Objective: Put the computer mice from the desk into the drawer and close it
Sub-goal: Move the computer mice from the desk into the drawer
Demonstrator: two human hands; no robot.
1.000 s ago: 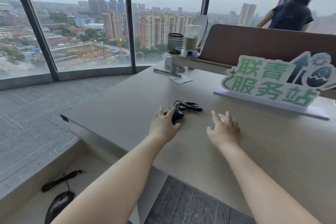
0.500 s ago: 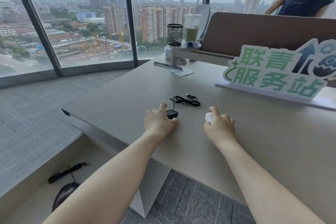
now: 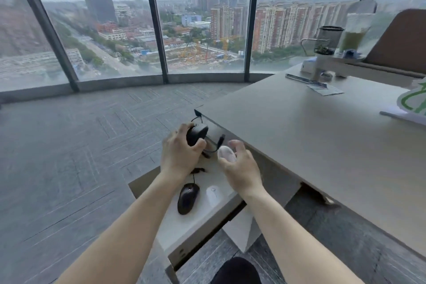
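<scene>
The left hand (image 3: 178, 157) is gripping a black, rounded plastic corded mouse (image 3: 196, 133), its grip wrapped around the shell while the thin black cable (image 3: 213, 145) is dangling below, and it is hovering over the far end of the open pale wooden drawer (image 3: 182, 253). Just to its right, the right hand (image 3: 242, 168) is cupping a small white oval mouse (image 3: 227, 154), fingers curled around it, also poised above the drawer beside the edge of the beige laminate tabletop (image 3: 322, 145).

Lying on the drawer's white floor, a second black corded mouse (image 3: 187, 198) is resting beside a second white mouse (image 3: 213, 196), close together but apart.

Counting: four mice are showing, two black and two white; two are sitting in the drawer, two are being carried. No further mouse is showing on the visible stretch of tabletop, whose right part is running out of view.

By my judgement the task is well past halfway: what is remaining is setting down the two held mice, tucking in the cable, and pushing the drawer closed.
</scene>
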